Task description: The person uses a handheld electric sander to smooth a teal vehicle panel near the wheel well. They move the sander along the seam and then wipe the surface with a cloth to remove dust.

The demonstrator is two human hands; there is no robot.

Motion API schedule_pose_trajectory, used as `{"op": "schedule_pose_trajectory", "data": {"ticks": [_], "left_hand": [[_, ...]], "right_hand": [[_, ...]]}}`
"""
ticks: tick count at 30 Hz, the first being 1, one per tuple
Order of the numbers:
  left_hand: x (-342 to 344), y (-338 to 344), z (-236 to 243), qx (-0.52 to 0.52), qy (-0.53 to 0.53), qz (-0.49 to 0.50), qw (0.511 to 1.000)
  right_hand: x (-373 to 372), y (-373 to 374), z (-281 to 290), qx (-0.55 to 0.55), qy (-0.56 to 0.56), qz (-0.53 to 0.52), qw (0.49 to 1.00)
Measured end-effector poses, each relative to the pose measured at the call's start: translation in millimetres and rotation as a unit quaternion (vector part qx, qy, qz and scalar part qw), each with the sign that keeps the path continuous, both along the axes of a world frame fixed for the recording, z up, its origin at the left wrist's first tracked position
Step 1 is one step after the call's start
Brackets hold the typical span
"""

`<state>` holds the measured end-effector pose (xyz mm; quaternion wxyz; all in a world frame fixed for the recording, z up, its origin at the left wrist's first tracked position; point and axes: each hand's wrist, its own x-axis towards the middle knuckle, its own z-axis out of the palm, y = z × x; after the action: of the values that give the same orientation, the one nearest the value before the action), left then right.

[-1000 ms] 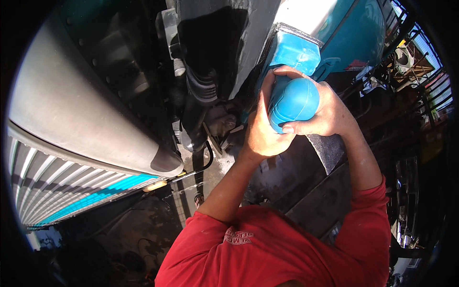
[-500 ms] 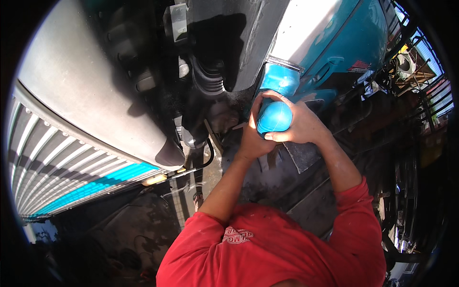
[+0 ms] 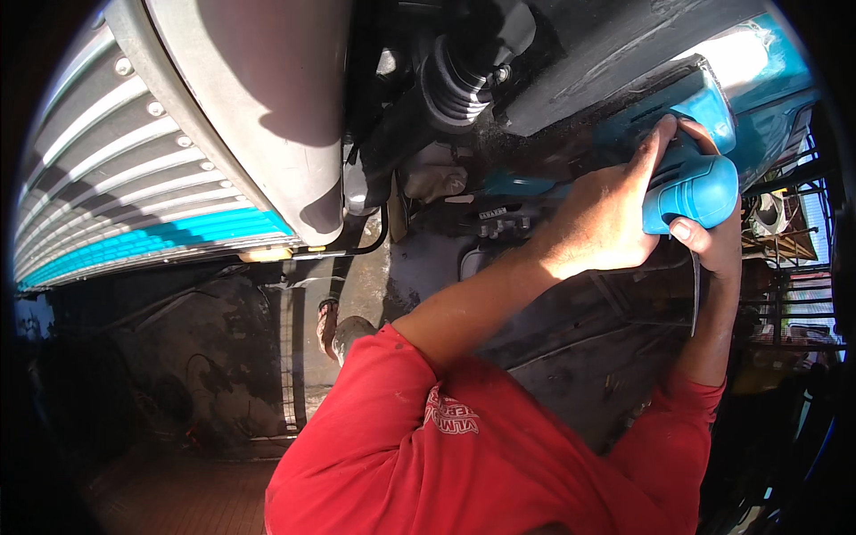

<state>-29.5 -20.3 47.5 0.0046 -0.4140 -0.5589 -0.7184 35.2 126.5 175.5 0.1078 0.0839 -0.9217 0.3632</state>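
Observation:
Both hands hold a turquoise tool with a rounded, ridged housing [image 3: 695,196]; its working end is hidden and its exact kind cannot be made out. My left hand [image 3: 611,214] wraps its near-left side, fingers reaching over the top. Around the right side curls my right hand [image 3: 720,236], with its thumb against the lower edge of the housing. The tool is beside the turquoise corner [image 3: 713,111] of a vehicle's body panel; whether they touch cannot be told. A thin strip [image 3: 695,294] hangs below it, beside my right wrist.
At left stand a pale grey curved panel [image 3: 267,71] and a ribbed silver panel [image 3: 98,187] with a turquoise stripe. A black ribbed rubber boot [image 3: 455,94] is at the top middle. Metal racks [image 3: 794,241] line the right. A sandalled foot [image 3: 328,325] shows below.
The view has turned, so hands and tool appear farther right and the grey panel nearer the middle. The tool is seen more from its side, still in both hands.

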Motion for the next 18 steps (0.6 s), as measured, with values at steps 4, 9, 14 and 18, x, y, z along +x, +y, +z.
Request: {"op": "schedule_pose_trajectory", "data": {"ticks": [4, 9, 14, 18], "left_hand": [[0.5, 1.4, 0.5, 0.027, 0.027, 0.027, 0.999], [-5.0, -2.1, -21.8, 0.043, 0.030, 0.017, 0.998], [-3.2, -7.4, -69.8, 0.038, 0.043, 0.077, 0.995], [2.6, -5.8, -109.3, -0.011, -0.026, 0.051, 0.998]], "right_hand": [[2.0, 8.3, -5.1, -0.007, 0.021, -0.024, 0.999], [-2.2, 8.7, -23.5, -0.005, 0.019, -0.001, 1.000], [-3.7, 5.9, -70.0, 0.007, -0.034, 0.017, 0.999], [-3.1, -1.5, -104.3, 0.067, -0.045, 0.028, 0.996]]}}
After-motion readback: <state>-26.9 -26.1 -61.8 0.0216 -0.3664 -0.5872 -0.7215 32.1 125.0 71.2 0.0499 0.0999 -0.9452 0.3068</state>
